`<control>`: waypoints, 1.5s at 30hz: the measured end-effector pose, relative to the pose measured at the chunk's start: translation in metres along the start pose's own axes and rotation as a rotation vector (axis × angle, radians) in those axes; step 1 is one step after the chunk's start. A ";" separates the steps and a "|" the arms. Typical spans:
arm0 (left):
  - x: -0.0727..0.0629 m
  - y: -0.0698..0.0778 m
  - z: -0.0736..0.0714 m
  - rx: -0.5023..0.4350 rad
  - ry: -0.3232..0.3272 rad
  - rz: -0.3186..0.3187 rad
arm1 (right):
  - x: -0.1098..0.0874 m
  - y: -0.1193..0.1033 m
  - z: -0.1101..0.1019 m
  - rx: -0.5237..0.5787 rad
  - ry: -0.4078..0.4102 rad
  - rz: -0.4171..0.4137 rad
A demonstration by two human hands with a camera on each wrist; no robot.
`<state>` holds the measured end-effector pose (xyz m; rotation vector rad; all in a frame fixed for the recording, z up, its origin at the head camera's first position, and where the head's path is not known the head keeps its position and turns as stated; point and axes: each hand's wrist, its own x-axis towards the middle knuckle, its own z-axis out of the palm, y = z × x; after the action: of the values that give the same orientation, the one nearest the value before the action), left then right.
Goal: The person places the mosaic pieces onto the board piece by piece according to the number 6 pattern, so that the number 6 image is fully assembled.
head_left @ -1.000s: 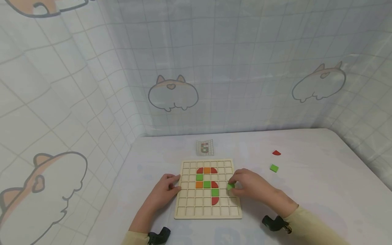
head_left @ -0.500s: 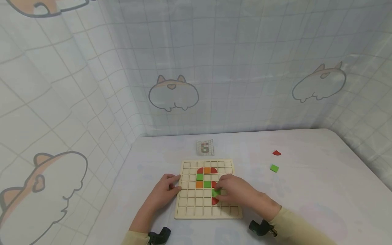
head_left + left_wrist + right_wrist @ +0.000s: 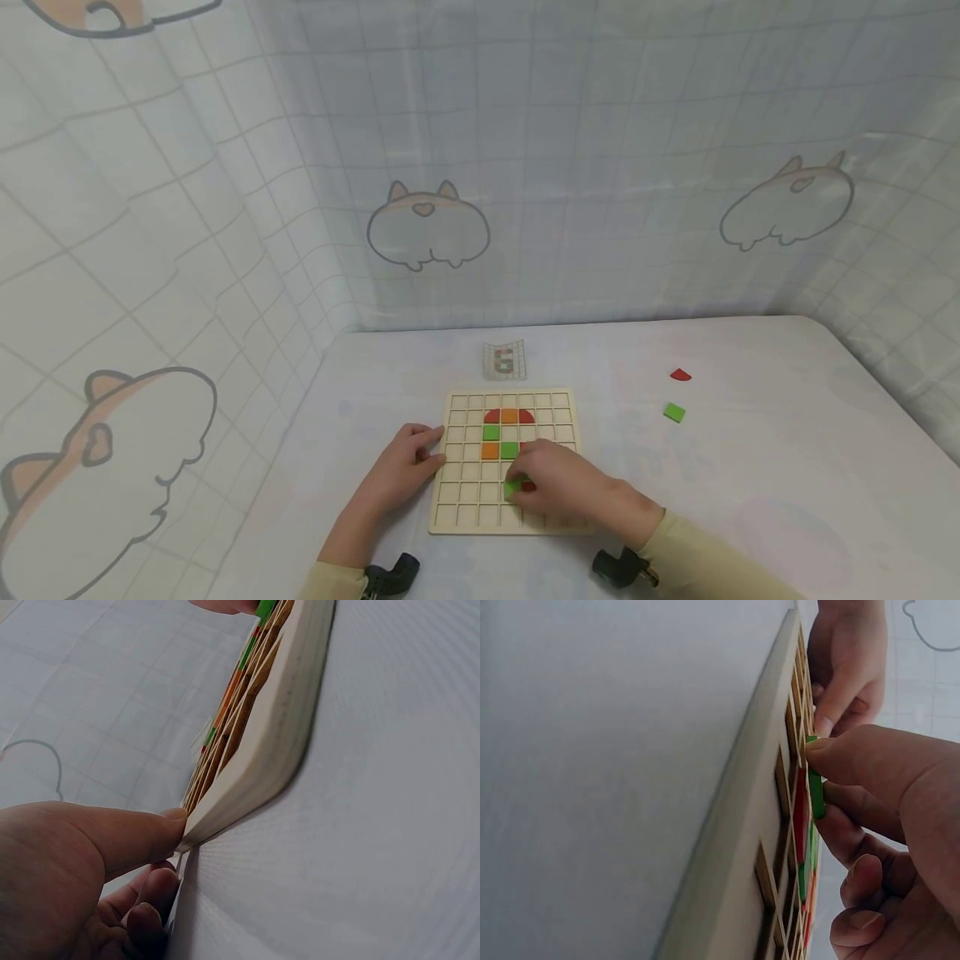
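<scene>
A wooden grid board (image 3: 459, 518) lies on the table with red, orange and green pieces in its cells. My right hand (image 3: 558, 479) pinches a green square tile (image 3: 816, 784) between thumb and fingers, just over the board's lower middle cells. Right beside that tile is a red quarter-round piece (image 3: 800, 817), partly hidden by the hand in the head view. My left hand (image 3: 403, 467) touches the board's left edge with thumb and forefinger. In the left wrist view the straight thumb (image 3: 142, 836) presses on the board's rim, and the other fingers are loosely bent.
A small pattern card (image 3: 504, 361) showing a 6-like figure lies behind the board. To the right on the table are a loose red quarter-round piece (image 3: 680, 375) and a loose green square tile (image 3: 674, 412). Patterned curtains (image 3: 600, 208) rise behind the table.
My right hand has carried the green tile leftward from the board's right edge, then slightly down to the lower middle cells. The left hand stays at the left edge.
</scene>
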<state>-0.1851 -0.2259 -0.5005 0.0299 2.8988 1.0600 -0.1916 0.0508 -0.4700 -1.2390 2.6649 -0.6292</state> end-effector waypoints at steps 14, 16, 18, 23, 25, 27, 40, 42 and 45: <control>-0.001 0.004 -0.002 0.007 -0.005 -0.007 | 0.005 0.000 0.007 0.004 -0.018 0.025; -0.001 0.004 -0.001 0.006 -0.005 -0.010 | 0.004 -0.001 0.007 0.004 -0.018 0.027; -0.001 0.004 -0.001 0.006 -0.005 -0.012 | 0.003 -0.001 0.006 0.005 -0.017 0.027; 0.000 0.003 0.000 0.005 -0.004 -0.010 | -0.001 0.001 0.002 0.005 0.002 0.015; 0.000 0.002 0.000 0.003 -0.004 -0.008 | -0.003 0.002 -0.001 0.001 0.021 0.012; 0.000 0.002 0.000 0.005 -0.004 -0.006 | -0.004 0.005 -0.003 -0.016 0.044 0.004; 0.001 0.000 0.000 0.017 0.001 0.005 | -0.015 0.026 -0.014 0.020 0.091 0.043; 0.001 0.000 0.000 0.021 0.003 0.005 | -0.017 0.029 -0.015 0.027 0.089 0.059; 0.001 0.000 0.000 0.017 0.004 0.006 | -0.021 0.034 -0.017 0.025 0.095 0.081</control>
<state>-0.1861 -0.2257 -0.5007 0.0370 2.9130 1.0381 -0.2070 0.0913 -0.4707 -1.1155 2.7589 -0.7235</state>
